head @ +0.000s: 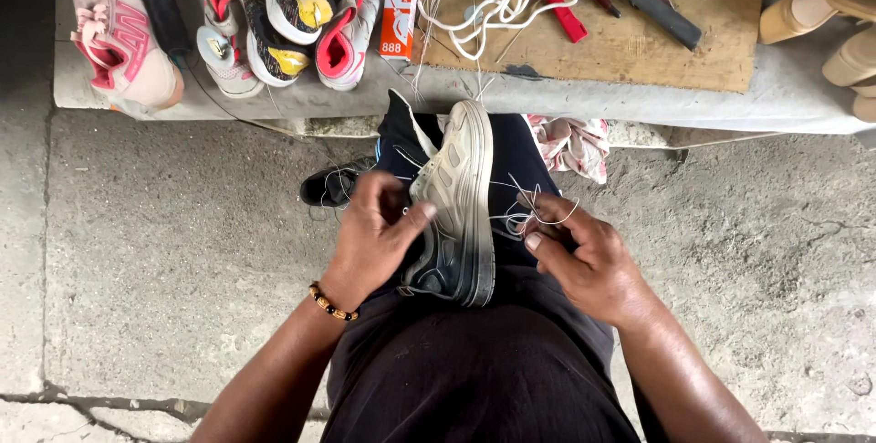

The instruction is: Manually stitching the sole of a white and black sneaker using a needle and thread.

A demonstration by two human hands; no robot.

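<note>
My left hand's fingers [401, 224] press together against the side of a worn grey sneaker [454, 206], thumb laid across its upper, holding it on edge on my lap with the sole facing right. My right hand's fingers [538, 217] pinch a thin pale thread [511, 215] that loops and runs back to the shoe's sole edge. The left hand [374, 238] wears a beaded bracelet [331, 302] at the wrist; the right hand [584, 260] sits just beside the shoe. Under the shoe, dark trousers [474, 370] cover my knees. A black shoe [333, 185] lies on the concrete floor [182, 251] near my left knee, and a patterned rag [573, 145] lies beyond my right. Farther out, the low table [785, 87] carries a pink sneaker [123, 41], a cluster of colourful sneakers [283, 14], a small orange-and-white box [399, 7], white cord [493, 5] on a wooden board [657, 41], and tan sandals [830, 14].
</note>
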